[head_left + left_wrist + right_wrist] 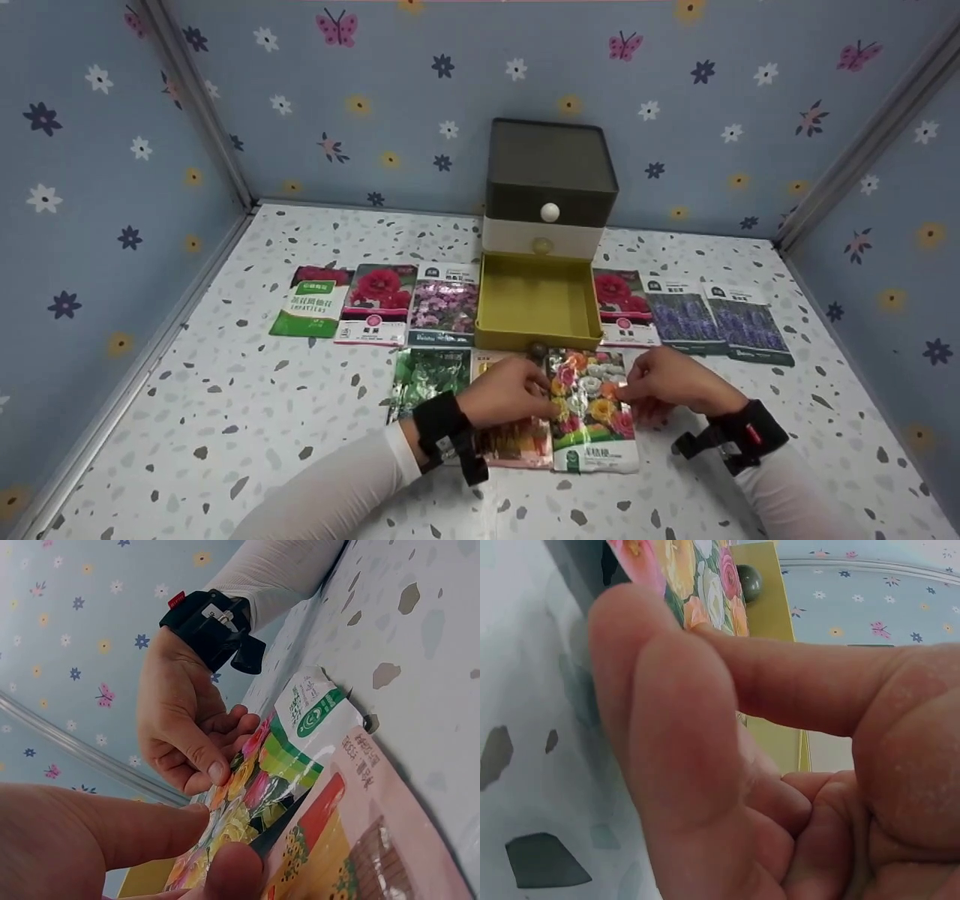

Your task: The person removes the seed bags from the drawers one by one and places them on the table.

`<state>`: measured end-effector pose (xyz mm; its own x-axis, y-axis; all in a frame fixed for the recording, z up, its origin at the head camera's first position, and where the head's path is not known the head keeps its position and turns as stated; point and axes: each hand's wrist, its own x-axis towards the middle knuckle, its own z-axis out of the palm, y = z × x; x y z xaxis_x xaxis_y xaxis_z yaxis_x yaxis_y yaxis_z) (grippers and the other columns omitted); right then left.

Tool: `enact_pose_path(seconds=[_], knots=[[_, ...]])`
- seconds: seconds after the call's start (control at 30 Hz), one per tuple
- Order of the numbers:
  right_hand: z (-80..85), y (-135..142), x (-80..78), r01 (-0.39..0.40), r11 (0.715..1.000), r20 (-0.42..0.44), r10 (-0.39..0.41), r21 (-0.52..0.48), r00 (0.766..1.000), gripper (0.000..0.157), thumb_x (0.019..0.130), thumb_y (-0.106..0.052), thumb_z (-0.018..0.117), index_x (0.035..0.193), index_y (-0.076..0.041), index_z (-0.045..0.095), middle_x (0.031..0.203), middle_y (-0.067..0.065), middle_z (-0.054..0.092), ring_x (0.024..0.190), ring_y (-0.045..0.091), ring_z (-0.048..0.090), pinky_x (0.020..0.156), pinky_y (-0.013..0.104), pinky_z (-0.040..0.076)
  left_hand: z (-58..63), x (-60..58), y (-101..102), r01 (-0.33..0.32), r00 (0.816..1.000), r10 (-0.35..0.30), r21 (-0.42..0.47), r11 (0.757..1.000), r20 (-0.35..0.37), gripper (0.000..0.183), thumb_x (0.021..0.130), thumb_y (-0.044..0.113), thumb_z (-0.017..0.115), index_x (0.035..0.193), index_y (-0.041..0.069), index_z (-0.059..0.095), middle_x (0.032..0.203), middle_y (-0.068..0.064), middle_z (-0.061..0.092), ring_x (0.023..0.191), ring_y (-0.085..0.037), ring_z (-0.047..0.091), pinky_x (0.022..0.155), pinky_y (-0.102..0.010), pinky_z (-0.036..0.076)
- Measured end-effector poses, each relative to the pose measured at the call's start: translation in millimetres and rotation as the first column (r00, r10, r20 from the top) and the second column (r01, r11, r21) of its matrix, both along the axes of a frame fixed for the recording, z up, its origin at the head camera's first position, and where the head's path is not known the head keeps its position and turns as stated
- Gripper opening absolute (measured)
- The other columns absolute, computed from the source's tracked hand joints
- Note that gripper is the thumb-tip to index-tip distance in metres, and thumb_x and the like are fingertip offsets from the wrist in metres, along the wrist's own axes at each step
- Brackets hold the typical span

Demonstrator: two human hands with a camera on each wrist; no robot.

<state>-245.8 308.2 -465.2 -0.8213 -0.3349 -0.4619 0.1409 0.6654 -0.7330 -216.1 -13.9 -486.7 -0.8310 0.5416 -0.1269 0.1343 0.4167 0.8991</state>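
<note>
A seed packet [592, 442] with colourful flowers on its front lies in front of the drawer box, at the right end of the near row. My left hand [506, 394] pinches its left edge, passing over a pink-orange seed packet [517, 446] that it partly hides. On the right edge, my right hand [679, 382] holds the flower packet between thumb and fingers. The right wrist view shows the thumb [780, 679] at that edge, the fingers below it. A green leafy seed packet [431, 375] lies left of the pink-orange one, partly behind my left wrist.
Behind the packets stands a small drawer box [551, 157], its yellow-green bottom drawer [536, 300] pulled out. Left of the drawer lie a green-and-white packet [307, 304], a red flower packet [377, 300] and a pink flower packet [444, 304]. Another red flower packet [622, 296] and two lavender packets [682, 315] lie right.
</note>
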Motion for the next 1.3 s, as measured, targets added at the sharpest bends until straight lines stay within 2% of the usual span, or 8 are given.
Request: enact_pose_path(seconds=[0.33, 0.47, 0.7, 0.9, 1.13, 1.3], knots=[[-0.3, -3.4, 1.9, -0.016, 1.0, -0.016, 0.016, 0.018, 1.0, 0.034, 0.097, -0.034, 0.089, 0.088, -0.002, 0.079, 0.075, 0.011, 0.077, 0.058, 0.02, 0.071, 0.056, 0.036, 0.062, -1.0, 0.7, -3.3, 0.01, 0.999, -0.012, 0.036, 0.999, 0.038, 0.025, 0.093, 0.018, 0.089, 0.112, 0.004, 0.081, 0.082, -0.009, 0.078, 0.059, -0.013, 0.064, 0.055, -0.026, 0.055], [-0.8, -3.1, 2.0, -0.023, 1.0, -0.013, 0.023, 0.017, 1.0, 0.035, 0.097, -0.035, 0.089, 0.089, -0.002, 0.08, 0.076, 0.011, 0.077, 0.059, 0.02, 0.072, 0.056, 0.036, 0.062, -1.9, -0.5, -3.5, 0.006, 0.999, -0.008, 0.04, 0.999, 0.042, 0.025, 0.093, 0.018, 0.089, 0.112, 0.004, 0.081, 0.081, -0.009, 0.078, 0.058, -0.013, 0.064, 0.054, -0.026, 0.055], [-3.9, -1.1, 0.6, -0.057, 0.998, -0.044, 0.058, 0.018, 0.997, 0.03, 0.098, -0.029, 0.088, 0.087, -0.003, 0.081, 0.074, 0.012, 0.077, 0.058, 0.019, 0.072, 0.056, 0.036, 0.063, -1.6, -1.3, -2.3, -0.006, 1.0, 0.006, 0.018, 1.0, 0.003, 0.031, 0.091, 0.017, 0.09, 0.116, 0.0, 0.081, 0.081, 0.001, 0.076, 0.062, -0.013, 0.065, 0.061, -0.027, 0.057], [-4.3, -0.7, 1.5, -0.072, 0.997, -0.05, 0.073, 0.024, 0.996, 0.03, 0.099, -0.03, 0.087, 0.087, -0.003, 0.082, 0.074, 0.013, 0.078, 0.057, 0.02, 0.072, 0.055, 0.037, 0.063, -1.4, -1.7, -2.8, -0.009, 1.0, 0.009, 0.018, 1.0, 0.01, 0.031, 0.092, 0.017, 0.09, 0.116, -0.001, 0.081, 0.082, 0.002, 0.077, 0.065, -0.014, 0.067, 0.062, -0.028, 0.058], [0.2, -3.3, 1.0, -0.018, 0.997, -0.016, 0.019, 0.08, 1.0, 0.041, 0.096, -0.043, 0.089, 0.091, -0.003, 0.08, 0.076, 0.011, 0.077, 0.06, 0.021, 0.073, 0.057, 0.037, 0.063, 1.4, -3.4, -6.6, 0.015, 1.0, -0.015, 0.016, 1.0, -0.024, 0.033, 0.095, 0.019, 0.089, 0.119, -0.002, 0.081, 0.089, 0.002, 0.078, 0.073, -0.02, 0.074, 0.072, -0.032, 0.06], [2.4, -5.7, 1.4, 0.009, 0.996, -0.043, -0.005, 0.088, 0.999, 0.033, 0.096, -0.035, 0.089, 0.095, -0.004, 0.076, 0.076, 0.011, 0.075, 0.059, 0.02, 0.07, 0.056, 0.036, 0.06, 4.3, -5.3, -10.0, -0.005, 0.999, 0.006, 0.01, 1.0, -0.04, 0.038, 0.096, 0.022, 0.089, 0.124, -0.002, 0.079, 0.096, -0.002, 0.08, 0.077, -0.015, 0.072, 0.08, -0.036, 0.061]])
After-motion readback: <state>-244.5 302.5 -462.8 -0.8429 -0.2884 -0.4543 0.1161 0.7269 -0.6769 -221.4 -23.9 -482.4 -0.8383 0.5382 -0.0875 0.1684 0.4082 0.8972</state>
